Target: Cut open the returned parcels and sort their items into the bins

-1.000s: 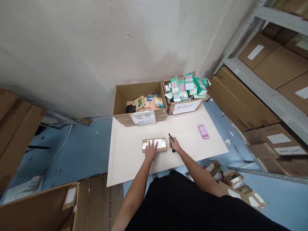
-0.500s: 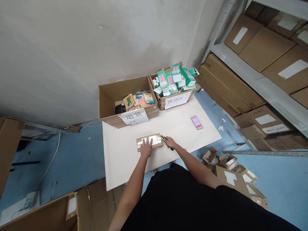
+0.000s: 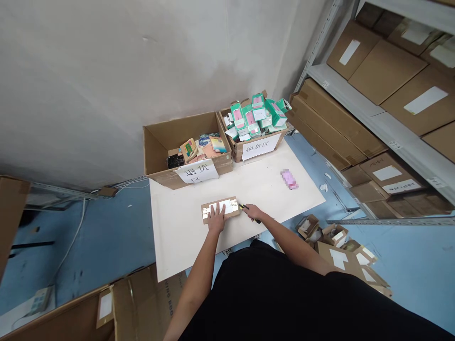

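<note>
A small taped cardboard box with a white label lies flat on the white table. My left hand rests on its top, fingers spread, pressing over the label. In my right hand is a black and yellow utility knife, gripped with closed fingers. The knife's tip is at the right end of the box; whether it touches the cardboard is too small to tell.
Behind stand an open carton of mixed packets and another carton heaped with green-and-pink boxes. A blurred pink item lies at the right. Shelving with cartons rises on the right; more boxes sit on the floor.
My right hand has shifted slightly right with the utility knife, whose tip now lies lower along the box's right end. The left hand stays on the box. The view has shifted slightly.
</note>
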### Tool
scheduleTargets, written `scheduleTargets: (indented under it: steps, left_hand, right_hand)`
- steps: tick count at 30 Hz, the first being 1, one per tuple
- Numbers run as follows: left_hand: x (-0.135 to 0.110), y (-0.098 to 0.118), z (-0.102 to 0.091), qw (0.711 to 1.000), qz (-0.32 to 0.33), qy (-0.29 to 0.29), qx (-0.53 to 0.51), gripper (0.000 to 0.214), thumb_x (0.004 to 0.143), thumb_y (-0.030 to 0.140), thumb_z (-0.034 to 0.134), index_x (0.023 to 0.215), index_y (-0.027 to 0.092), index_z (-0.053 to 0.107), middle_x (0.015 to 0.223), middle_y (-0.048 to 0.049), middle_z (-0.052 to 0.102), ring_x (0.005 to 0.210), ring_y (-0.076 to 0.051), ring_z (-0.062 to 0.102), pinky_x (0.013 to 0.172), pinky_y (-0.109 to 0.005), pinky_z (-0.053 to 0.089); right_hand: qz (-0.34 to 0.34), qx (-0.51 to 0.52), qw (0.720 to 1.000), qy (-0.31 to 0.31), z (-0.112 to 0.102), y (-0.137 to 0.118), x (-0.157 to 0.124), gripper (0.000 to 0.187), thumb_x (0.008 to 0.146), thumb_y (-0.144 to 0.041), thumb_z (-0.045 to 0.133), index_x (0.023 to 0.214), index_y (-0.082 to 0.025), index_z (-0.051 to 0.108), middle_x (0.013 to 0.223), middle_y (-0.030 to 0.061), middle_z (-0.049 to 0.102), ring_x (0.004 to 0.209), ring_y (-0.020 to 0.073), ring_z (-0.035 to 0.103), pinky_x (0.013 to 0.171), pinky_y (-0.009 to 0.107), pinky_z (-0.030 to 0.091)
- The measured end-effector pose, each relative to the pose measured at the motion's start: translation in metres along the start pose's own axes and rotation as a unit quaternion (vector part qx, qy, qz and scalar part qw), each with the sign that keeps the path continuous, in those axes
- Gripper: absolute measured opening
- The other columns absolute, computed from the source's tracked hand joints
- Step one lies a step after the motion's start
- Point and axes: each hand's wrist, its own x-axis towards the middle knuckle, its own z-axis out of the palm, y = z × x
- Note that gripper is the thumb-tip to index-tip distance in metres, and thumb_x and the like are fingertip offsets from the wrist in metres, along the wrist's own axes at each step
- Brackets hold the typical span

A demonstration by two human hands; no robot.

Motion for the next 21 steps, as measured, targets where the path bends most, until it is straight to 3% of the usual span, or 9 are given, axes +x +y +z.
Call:
scheduleTargets:
  steps: [5,10,13,16,18,21]
  left_hand:
    - [-0.001,0.0,-0.005,1.0,0.001,0.009,-0.009,0.072,0.102,0.046,0.042,0.17,0.038,0.018,0.18,-0.0029,0.011,0.165,-0.037,0.008,0.125,-0.059,0.027]
    - [0.007,-0.011,-0.023,0.999,0.023,0.017,-0.015,0.073,0.098,0.05,0.053,0.166,0.034,0.034,0.176,-0.0069,0.029,0.16,-0.037,0.024,0.123,-0.055,0.034]
    - [0.012,-0.023,-0.032,1.0,0.004,0.024,-0.018,0.071,0.099,0.047,0.051,0.166,0.03,0.034,0.175,-0.0086,0.029,0.162,-0.034,0.022,0.125,-0.052,0.03]
    - [0.008,-0.033,-0.032,0.999,-0.024,0.025,-0.01,0.072,0.101,0.046,0.047,0.168,0.029,0.028,0.176,-0.0109,0.025,0.162,-0.037,0.018,0.126,-0.055,0.026]
    - [-0.001,-0.036,-0.026,0.997,-0.067,0.026,-0.005,0.072,0.101,0.046,0.045,0.168,0.025,0.028,0.173,-0.0173,0.03,0.158,-0.04,0.027,0.122,-0.056,0.03]
    - [-0.022,-0.032,-0.01,0.993,-0.119,-0.009,-0.018,0.075,0.098,0.037,0.048,0.167,0.015,0.027,0.158,-0.027,0.046,0.14,-0.04,0.05,0.111,-0.052,0.043]
  right_hand:
    - [-0.014,0.014,0.999,-0.026,0.002,0.023,-0.013,0.025,0.103,-0.044,0.058,0.092,-0.022,0.055,0.056,-0.0075,0.056,0.039,0.0108,0.052,0.049,0.02,0.042]
    - [0.01,0.09,0.989,0.116,0.028,0.021,-0.009,0.025,0.107,-0.048,0.048,0.102,-0.024,0.052,0.064,-0.0073,0.059,0.046,0.012,0.059,0.053,0.021,0.048]
    - [0.048,0.077,0.983,0.16,0.059,0.006,0.003,0.034,0.099,-0.054,0.062,0.111,-0.024,0.051,0.083,-0.0008,0.07,0.063,0.0167,0.07,0.059,0.025,0.052]
    - [0.065,0.039,0.979,0.191,0.077,-0.014,0.019,0.05,0.09,-0.059,0.072,0.119,-0.024,0.051,0.108,0.0084,0.074,0.095,0.0246,0.075,0.072,0.029,0.056]
    - [0.067,0.008,0.976,0.207,0.076,-0.033,0.035,0.059,0.086,-0.062,0.075,0.124,-0.023,0.051,0.119,0.0127,0.073,0.109,0.0283,0.073,0.079,0.032,0.056]
    - [0.062,-0.048,0.974,0.211,0.062,-0.073,0.064,0.065,0.083,-0.061,0.08,0.127,-0.023,0.05,0.121,0.0153,0.073,0.109,0.0313,0.073,0.079,0.034,0.055]
